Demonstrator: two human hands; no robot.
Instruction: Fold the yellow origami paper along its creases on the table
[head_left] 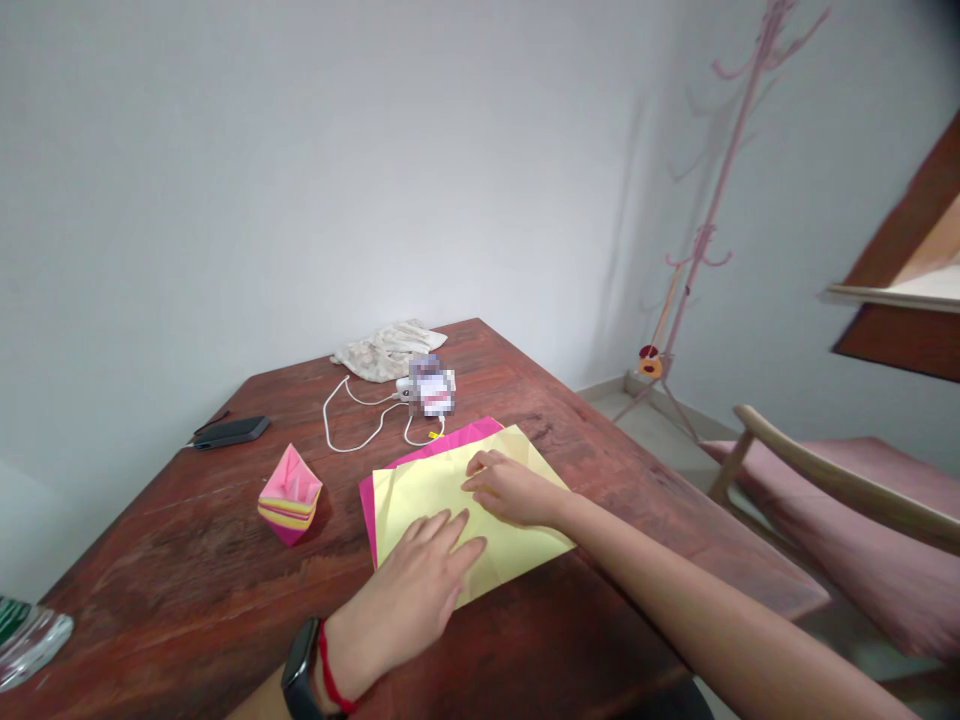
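One dark red-brown wooden counter [187, 590] is filling the near view, its streaked grain showing. At the near edge, the left hand [420, 580], wearing one black watch [301, 665] and one red string [330, 665], is lying on one yellow sheet [442, 490], fingers slightly apart. The right hand [517, 490] is resting farther along that sheet, fingers bending; whether they are pinching it, I cannot tell. One clear bottle [34, 645] is showing partly at left. The yellow sheet is covering magenta paper [472, 436], whose number of sheets I cannot tell. Left of both, one folded paper piece [291, 495] is sitting alone. Farther back, one dark case [234, 432], white cables [345, 450], one blurred item [435, 390] and one crumpled cloth [386, 348] are lying. Beyond the counter, one pink-cushioned chair [832, 550] is standing at right, and one pink coat stand [721, 185] is leaning into view before pale walls [337, 170].
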